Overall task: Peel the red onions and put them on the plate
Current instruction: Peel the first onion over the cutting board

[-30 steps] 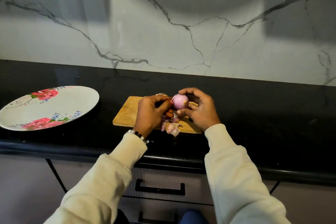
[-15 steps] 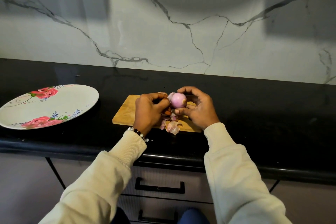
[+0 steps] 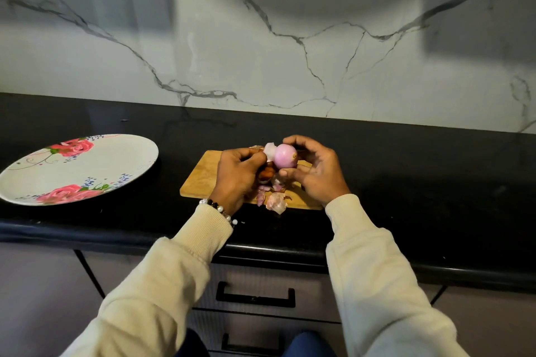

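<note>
fingers of the right hand are curling round the red onion, thumb under it and fingertips over the top, holding it just above the cutting board. left hand, at 9 o'clock of the onion, is pinching a pale flap of skin that is lifting off the bulb's left side.

step in hand, by my reading: peeling, late stage; most of the bulb is showing smooth and pink. next move is likely calling for tearing the flap free while the right hand is steadying or turning the bulb.

plate, at 9 o'clock and well apart, is holding no onions, so the task is looking early overall.

onion's long axis is lying roughly level, 9 to 3 o'clock, brownish end pointing to 3 o'clock; root or stem, cannot tell.

peel scraps are lying on the board's near edge, at 6 o'clock of the onion.
</note>
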{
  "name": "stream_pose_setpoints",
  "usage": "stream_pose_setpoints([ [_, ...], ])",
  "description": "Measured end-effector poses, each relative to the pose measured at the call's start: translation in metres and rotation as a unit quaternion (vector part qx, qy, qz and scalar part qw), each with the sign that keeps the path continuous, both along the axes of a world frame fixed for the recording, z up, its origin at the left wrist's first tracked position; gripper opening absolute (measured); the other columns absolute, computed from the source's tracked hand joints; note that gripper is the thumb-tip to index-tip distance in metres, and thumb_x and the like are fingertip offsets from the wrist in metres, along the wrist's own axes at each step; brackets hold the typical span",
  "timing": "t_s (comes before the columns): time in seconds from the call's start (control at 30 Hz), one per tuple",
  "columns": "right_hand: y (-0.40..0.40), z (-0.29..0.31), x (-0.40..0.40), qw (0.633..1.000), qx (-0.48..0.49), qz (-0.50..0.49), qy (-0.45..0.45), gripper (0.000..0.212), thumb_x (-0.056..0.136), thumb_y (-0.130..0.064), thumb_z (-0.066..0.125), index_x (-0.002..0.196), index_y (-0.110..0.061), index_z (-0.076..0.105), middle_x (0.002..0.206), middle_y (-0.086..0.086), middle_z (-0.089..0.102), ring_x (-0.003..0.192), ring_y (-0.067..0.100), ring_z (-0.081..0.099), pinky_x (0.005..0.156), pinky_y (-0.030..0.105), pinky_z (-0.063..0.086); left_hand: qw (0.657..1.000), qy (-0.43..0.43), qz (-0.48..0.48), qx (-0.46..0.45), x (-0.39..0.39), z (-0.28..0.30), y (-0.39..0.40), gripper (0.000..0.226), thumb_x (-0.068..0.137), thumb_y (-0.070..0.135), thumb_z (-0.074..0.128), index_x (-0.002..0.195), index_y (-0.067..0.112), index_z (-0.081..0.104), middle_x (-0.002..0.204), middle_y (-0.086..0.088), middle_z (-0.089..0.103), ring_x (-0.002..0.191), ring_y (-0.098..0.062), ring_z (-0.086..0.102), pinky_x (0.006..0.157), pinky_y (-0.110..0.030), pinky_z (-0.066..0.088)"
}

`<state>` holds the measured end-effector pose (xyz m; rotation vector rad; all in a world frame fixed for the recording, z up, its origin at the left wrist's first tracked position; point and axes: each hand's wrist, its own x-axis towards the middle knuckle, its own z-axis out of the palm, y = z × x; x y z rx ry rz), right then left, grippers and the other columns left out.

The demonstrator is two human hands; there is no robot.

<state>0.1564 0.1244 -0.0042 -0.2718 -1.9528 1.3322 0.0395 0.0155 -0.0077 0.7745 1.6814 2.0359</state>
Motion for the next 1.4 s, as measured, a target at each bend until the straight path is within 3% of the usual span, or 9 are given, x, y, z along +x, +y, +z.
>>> stream_pose_setpoints([
  [0.2,-0.001,0.004,0.002,0.999,-0.031,0.031,0.026,0.056,0.074,0.013,0.076,0.111,-0.027,0.064,0.119,-0.007,0.063,0.109,0.008,0.063,0.088,0.021,0.053,0.999,0.027,0.016,0.016,0.002,0.003,-0.003,0.019,0.092,0.002,0.060,0.080,0.012,0.072,0.063,-0.006,0.069,0.053,-0.013,0.064,0.054,-0.024,0.055],
  [0.37,0.003,0.001,0.000,0.993,-0.087,0.059,0.044,0.053,0.077,0.013,0.073,0.115,-0.023,0.064,0.125,0.002,0.063,0.119,0.024,0.062,0.096,0.035,0.055,0.997,0.069,0.043,0.008,-0.002,-0.001,-0.003,0.018,0.091,0.005,0.062,0.080,0.014,0.073,0.070,-0.011,0.072,0.062,-0.023,0.069,0.064,-0.036,0.060],
  [0.47,0.002,0.004,0.003,0.961,-0.207,0.097,0.153,0.049,0.075,0.002,0.077,0.120,-0.009,0.061,0.121,0.012,0.065,0.109,0.032,0.068,0.093,0.044,0.057,0.994,0.065,0.086,-0.005,-0.010,-0.005,-0.003,0.014,0.090,0.010,0.064,0.081,0.013,0.075,0.075,-0.010,0.074,0.073,-0.030,0.072,0.072,-0.048,0.061],
  [0.57,0.004,0.010,0.006,0.923,-0.297,0.126,0.208,0.054,0.064,-0.014,0.077,0.115,-0.005,0.060,0.109,0.011,0.072,0.099,0.033,0.071,0.083,0.042,0.061,0.988,0.092,0.125,-0.015,-0.013,-0.008,-0.005,0.011,0.089,0.013,0.066,0.088,0.010,0.076,0.077,-0.007,0.074,0.074,-0.026,0.072,0.072,-0.049,0.060],
  [0.73,0.004,0.005,0.000,0.956,-0.247,0.090,0.134,0.034,0.089,-0.003,0.060,0.123,-0.009,0.058,0.116,0.017,0.065,0.097,0.029,0.070,0.080,0.039,0.061,0.940,0.286,0.168,-0.083,-0.005,-0.006,-0.006,0.019,0.092,0.017,0.065,0.105,0.009,0.074,0.093,-0.005,0.074,0.081,-0.012,0.068,0.079,-0.034,0.057],
  [0.93,0.007,0.006,0.001,0.958,-0.255,0.077,0.110,0.028,0.098,0.002,0.049,0.119,-0.012,0.060,0.106,0.011,0.068,0.087,0.019,0.070,0.061,0.025,0.055,0.905,0.373,0.162,-0.123,-0.007,-0.008,-0.003,0.029,0.093,0.016,0.063,0.121,0.011,0.068,0.108,-0.008,0.072,0.093,-0.016,0.066,0.087,-0.031,0.054],
  [1.07,0.008,0.003,0.000,0.959,-0.257,0.090,0.084,0.033,0.095,0.009,0.050,0.120,-0.010,0.059,0.114,0.014,0.065,0.089,0.015,0.069,0.066,0.023,0.055,0.894,0.398,0.165,-0.125,-0.009,-0.008,-0.002,0.027,0.093,0.018,0.063,0.119,0.012,0.069,0.104,-0.010,0.070,0.089,-0.018,0.065,0.082,-0.028,0.051],
  [1.23,0.010,-0.001,0.000,0.975,-0.198,0.092,0.037,0.047,0.085,0.017,0.061,0.121,-0.014,0.062,0.122,0.010,0.065,0.110,0.020,0.066,0.082,0.025,0.056,0.908,0.401,0.120,-0.031,-0.005,-0.007,-0.005,0.027,0.092,0.019,0.065,0.119,0.018,0.069,0.103,-0.001,0.069,0.083,-0.009,0.064,0.076,-0.022,0.054],
  [1.4,0.009,-0.002,0.002,0.982,-0.161,0.096,0.013,0.053,0.080,0.017,0.067,0.118,-0.019,0.065,0.125,0.007,0.064,0.116,0.024,0.064,0.089,0.032,0.056,0.939,0.340,0.046,-0.019,-0.002,-0.006,-0.006,0.028,0.088,0.016,0.070,0.115,0.018,0.071,0.104,0.008,0.072,0.096,-0.003,0.067,0.087,-0.022,0.054],
])
